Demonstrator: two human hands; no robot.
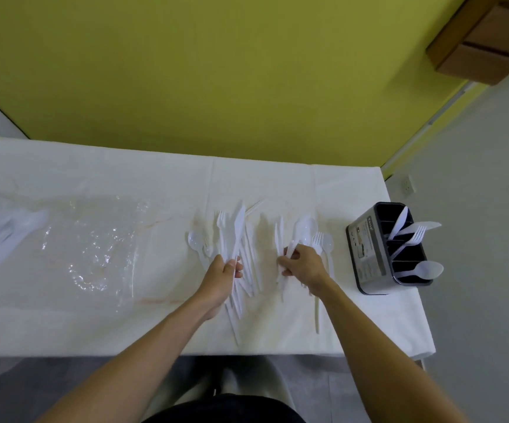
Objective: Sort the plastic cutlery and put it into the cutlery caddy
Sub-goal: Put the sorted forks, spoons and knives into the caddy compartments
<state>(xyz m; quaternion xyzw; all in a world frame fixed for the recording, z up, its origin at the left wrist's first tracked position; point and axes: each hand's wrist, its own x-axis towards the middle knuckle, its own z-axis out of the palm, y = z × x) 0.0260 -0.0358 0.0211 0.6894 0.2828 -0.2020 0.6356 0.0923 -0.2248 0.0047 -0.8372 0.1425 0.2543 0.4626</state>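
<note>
Knife [238, 230] L hand [222, 276], spoon [303, 232] R hand [303, 267]

Paper label [367, 254] on the cutlery caddy [389, 204], its print too blurred to read

Caddy [369, 257] right of cutlery [241, 239]

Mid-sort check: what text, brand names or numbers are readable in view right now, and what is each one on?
"K…": a short brand word at the far end of the paper label on the cutlery caddy; only the first letter is legible.
Rest of that label: small print and pictures, too blurred to read.
Plastic cutlery and cardboard boxes: no text visible.
</note>
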